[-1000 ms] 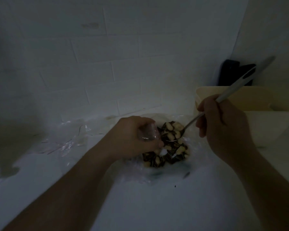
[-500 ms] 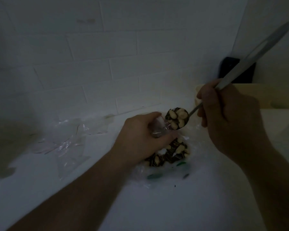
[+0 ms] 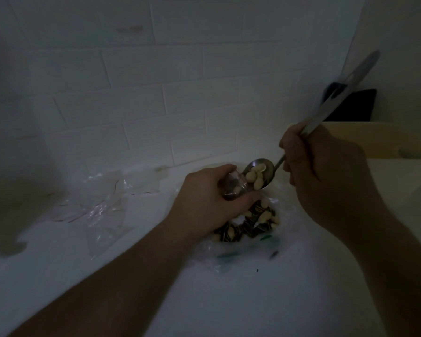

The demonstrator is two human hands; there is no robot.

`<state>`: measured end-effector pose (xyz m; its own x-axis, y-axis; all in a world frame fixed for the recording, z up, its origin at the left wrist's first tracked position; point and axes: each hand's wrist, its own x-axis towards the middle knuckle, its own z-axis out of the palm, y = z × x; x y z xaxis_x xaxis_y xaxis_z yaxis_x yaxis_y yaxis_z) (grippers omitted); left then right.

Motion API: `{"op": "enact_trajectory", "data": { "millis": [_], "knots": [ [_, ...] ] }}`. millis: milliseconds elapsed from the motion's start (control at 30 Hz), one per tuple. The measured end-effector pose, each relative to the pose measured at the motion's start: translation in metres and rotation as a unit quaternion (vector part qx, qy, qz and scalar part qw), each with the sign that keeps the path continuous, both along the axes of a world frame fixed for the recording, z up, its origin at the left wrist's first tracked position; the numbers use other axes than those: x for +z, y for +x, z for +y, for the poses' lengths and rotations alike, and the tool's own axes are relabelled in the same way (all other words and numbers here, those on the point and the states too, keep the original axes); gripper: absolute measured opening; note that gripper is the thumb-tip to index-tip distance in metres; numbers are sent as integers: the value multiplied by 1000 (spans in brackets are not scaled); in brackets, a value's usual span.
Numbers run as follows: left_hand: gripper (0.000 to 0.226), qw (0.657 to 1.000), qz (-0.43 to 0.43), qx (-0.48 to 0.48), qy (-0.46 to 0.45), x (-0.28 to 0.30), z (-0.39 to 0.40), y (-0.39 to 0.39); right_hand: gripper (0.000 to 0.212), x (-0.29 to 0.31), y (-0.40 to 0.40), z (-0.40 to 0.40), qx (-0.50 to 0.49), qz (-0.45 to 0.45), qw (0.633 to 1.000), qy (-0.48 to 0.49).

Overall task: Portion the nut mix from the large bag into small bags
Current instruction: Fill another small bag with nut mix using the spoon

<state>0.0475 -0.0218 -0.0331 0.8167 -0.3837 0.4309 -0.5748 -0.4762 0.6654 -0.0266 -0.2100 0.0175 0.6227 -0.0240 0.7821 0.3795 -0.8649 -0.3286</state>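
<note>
My left hand [image 3: 204,203] grips a small clear bag [image 3: 233,187] with its mouth turned to the right. My right hand [image 3: 321,171] holds a long metal spoon [image 3: 260,173] by its pale handle. The spoon bowl carries pale nuts and is tilted against the small bag's mouth. Below both hands lies the large clear bag [image 3: 241,254] on the white counter, open, with a heap of dark seeds and pale nuts [image 3: 253,224] inside it.
Several empty clear small bags [image 3: 102,203] lie crumpled on the counter to the left. A beige box [image 3: 379,139] stands at the right by the wall, with a dark object [image 3: 353,105] behind it. A white tiled wall closes the back.
The spoon rose out of the large bag with a load of nuts and now tips against the small bag's mouth. My left hand lifted the small bag slightly.
</note>
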Motion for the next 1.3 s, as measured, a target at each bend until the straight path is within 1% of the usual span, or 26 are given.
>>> {"op": "enact_trajectory", "data": {
  "millis": [67, 167, 267, 300, 367, 400, 467, 567, 700, 800, 900, 1000, 1133, 1200, 1300],
  "knots": [
    [54, 1000, -4, 4, 11, -1, 0, 2, 32, -1, 0, 1, 4, 5, 1000, -9],
    [68, 999, -1, 17, 33, -1, 3, 2, 32, -1, 0, 1, 9, 11, 1000, -2],
    [55, 999, -12, -1, 36, 0, 2, 2, 29, -2, 0, 2, 26, 11, 1000, 7],
    [61, 999, -8, -1, 44, 0, 3, 3, 27, -3, 1, 4, 31, 19, 999, 5],
    [87, 995, 4, 6, 95, -3, 5, 8, 24, -8, 3, 7, 35, 38, 999, 0],
    [95, 993, 10, 7, 121, -4, 6, 10, 23, -10, 5, 6, 34, 45, 998, -3],
    [99, 988, 23, -1, 152, -5, 6, 12, 24, -13, 6, 4, 31, 58, 998, -3],
    [93, 982, 42, -7, 183, -11, 4, 16, 24, -14, 6, 3, 34, 66, 997, 4],
    [71, 965, 4, 39, 259, -17, 1, 20, 27, -17, 5, 5, 29, 69, 997, 29],
    [54, 954, -33, 58, 292, -17, -1, 19, 27, -17, 5, 4, 26, 63, 997, 45],
    [38, 961, -34, 48, 271, -16, 0, 18, 29, -15, 4, 3, 29, 66, 995, 72],
    [36, 981, 4, 37, 192, -15, 3, 17, 31, -13, 2, -1, 45, 59, 993, 93],
    [33, 993, 75, 41, 80, -8, 3, 11, 20, -9, 1, -5, 70, 13, 996, 52],
    [34, 993, 102, 40, 35, -6, 3, 11, 22, -8, 0, -4, 86, -1, 996, 24],
    [35, 994, 103, 38, 23, -5, 2, 9, 31, -9, 0, 1, 82, -16, 996, -6]
  ]
}}
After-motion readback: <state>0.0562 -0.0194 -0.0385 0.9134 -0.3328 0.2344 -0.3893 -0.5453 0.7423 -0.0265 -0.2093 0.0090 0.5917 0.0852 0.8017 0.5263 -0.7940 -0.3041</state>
